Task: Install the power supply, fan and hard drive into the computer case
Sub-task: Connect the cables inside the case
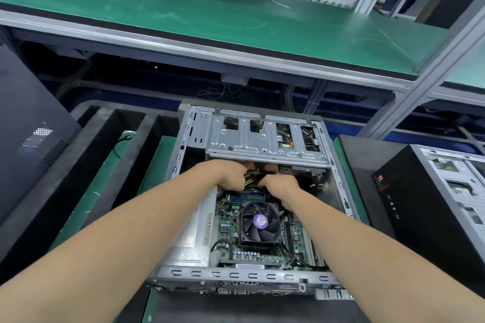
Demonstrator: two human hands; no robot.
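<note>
On the green worktop [157,160], left hand [231,176] and right hand [280,186] both grip cables [249,179] inside the case [262,274]; slack could foul the near fan [259,221].

my left hand [231,176] and my right hand [280,186] fill slot under drive cage [265,139]; cable bundle [249,178] clogs it between them. fan [259,223] stands on near side, between my forearms. power supply [194,231] walls left. open pocket right of my right hand, up to computer case [338,183] side wall.
</note>
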